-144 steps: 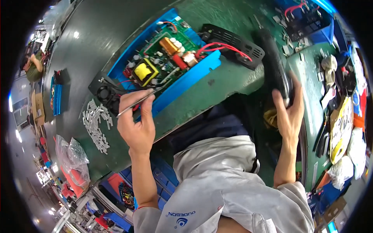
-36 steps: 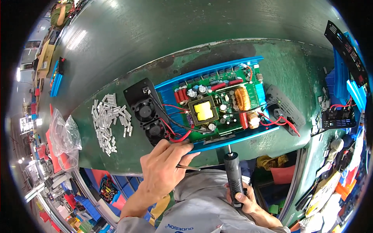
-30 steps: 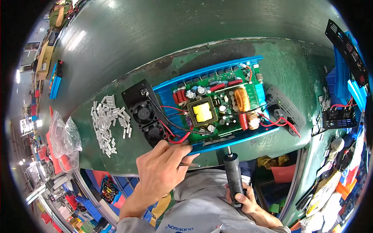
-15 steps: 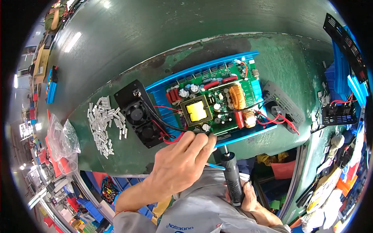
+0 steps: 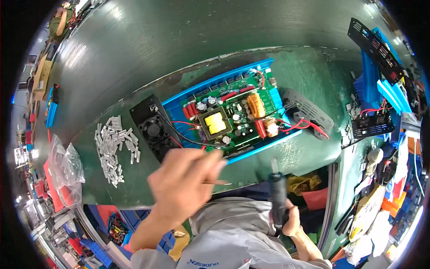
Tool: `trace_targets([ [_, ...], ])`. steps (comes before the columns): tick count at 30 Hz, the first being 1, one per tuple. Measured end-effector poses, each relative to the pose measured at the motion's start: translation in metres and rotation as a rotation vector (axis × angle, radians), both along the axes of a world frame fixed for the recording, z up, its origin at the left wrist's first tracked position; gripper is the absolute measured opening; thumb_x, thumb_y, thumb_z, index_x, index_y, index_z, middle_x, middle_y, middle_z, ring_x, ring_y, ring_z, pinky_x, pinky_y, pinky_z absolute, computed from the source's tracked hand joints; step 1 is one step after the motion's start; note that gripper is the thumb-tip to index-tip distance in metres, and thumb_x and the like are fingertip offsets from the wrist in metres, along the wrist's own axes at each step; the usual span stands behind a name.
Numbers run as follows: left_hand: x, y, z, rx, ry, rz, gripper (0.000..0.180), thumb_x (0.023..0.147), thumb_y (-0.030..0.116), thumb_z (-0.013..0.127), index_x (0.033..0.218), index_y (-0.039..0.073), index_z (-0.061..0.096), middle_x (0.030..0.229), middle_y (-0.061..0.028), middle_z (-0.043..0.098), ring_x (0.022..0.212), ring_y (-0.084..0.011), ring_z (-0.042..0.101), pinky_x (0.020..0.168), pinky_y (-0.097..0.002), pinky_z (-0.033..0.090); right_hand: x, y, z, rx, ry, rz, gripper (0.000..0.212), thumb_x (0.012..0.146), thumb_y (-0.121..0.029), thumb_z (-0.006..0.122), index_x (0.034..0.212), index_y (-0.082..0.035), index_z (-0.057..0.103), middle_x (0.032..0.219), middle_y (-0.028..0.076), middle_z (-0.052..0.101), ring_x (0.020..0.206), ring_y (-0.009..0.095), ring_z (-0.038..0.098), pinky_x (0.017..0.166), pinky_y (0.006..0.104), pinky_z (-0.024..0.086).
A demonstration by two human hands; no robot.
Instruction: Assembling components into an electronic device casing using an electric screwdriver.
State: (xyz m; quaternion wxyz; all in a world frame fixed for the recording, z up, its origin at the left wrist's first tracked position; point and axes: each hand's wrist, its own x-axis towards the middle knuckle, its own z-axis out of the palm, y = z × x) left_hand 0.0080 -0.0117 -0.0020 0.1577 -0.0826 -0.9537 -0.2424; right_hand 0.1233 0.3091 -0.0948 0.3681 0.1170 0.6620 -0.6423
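My left hand, smeared by motion, hovers over the bench's near edge with its fingers curled together. A thin pointed stick juts from it, too blurred to name. My right hand grips a black electric screwdriver held upright, its tip blurred and apart from the housing. Beyond both hands lies an open blue metal housing with a green circuit board. A yellow-topped transformer and a copper coil sit on the board. A black fan panel is wired at its left end.
Several small metal pieces are piled left of the fan panel, beside a clear plastic bag. A grey vented end panel with red wires lies at the housing's right. Blue housings and black panels crowd the far right.
My left hand has drawn left and back from the housing's near wall. The screwdriver has moved right, away from that wall. The whole view has shifted slightly.
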Motion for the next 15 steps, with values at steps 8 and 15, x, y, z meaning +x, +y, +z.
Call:
trace_targets([
  [8,0.098,-0.153,-0.028,-0.074,-0.048,0.857,0.023,0.097,0.013,0.066,0.117,0.003,0.07,0.106,-0.0083,0.063,0.08,-0.0181,0.06,0.067,-0.0289,0.047,-0.081,0.029,0.047,0.299,0.414,-0.404,0.058,0.095,-0.034,0.066,0.139,0.0,0.048,0.081,0.002,0.058,0.067,0.009,0.053,0.058,0.0225,0.041],
  [15,0.125,-0.185,-0.061,0.182,-0.055,0.923,0.02,0.095,0.011,0.069,0.111,-0.001,0.071,0.11,-0.0085,0.06,0.091,-0.0158,0.067,0.073,-0.0295,0.056,-0.166,0.03,0.06,0.868,0.855,-0.263,0.047,0.101,-0.027,0.062,0.14,-0.003,0.054,0.125,0.011,0.062,0.104,0.018,0.059,0.09,0.0304,0.046],
])
